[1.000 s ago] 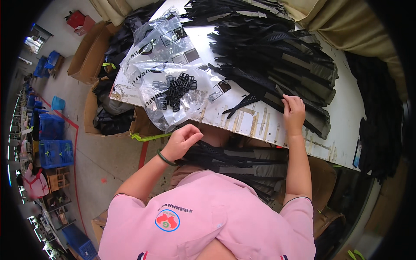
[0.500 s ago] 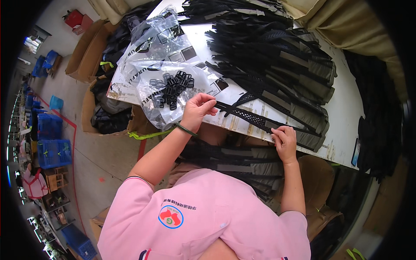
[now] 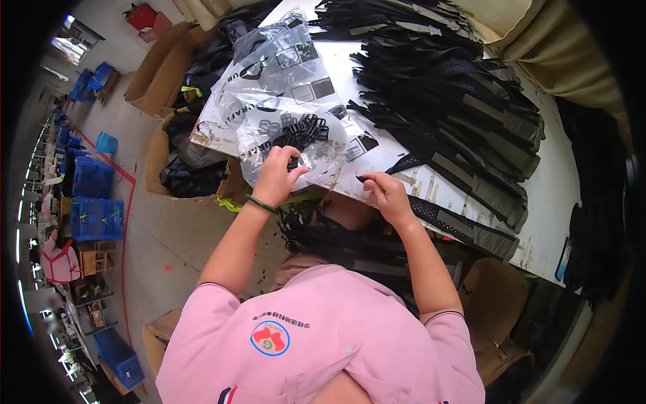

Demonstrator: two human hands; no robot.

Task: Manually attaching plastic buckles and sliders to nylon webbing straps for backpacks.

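Note:
At the near edge of the pile of black plastic buckles (image 3: pixel 306 129), my left hand (image 3: pixel 274 176) has its thumb and fingers closed on a black buckle (image 3: pixel 293 163), partly hidden by the fingers. The pile lies on a clear printed plastic bag (image 3: pixel 252 124). To the right, over the table's near edge, my right hand (image 3: pixel 390 196) pinches the dark tip of a black strap (image 3: pixel 361 179). The mesh strap piece (image 3: pixel 452 222) extends from beneath that hand to the right, ending in a grey-green section.
Many black mesh strap pieces (image 3: pixel 444 101) are heaped across the white table (image 3: pixel 340 57). Cardboard boxes (image 3: pixel 158 158) with black material stand at the left, near blue crates (image 3: pixel 97 219). More black straps hang at the right (image 3: pixel 592 202). Dark pieces lie over my lap.
My left hand has let go of the strap and moved left to the buckles. My right hand has slid left along the strap to its tip. The view has shifted slightly.

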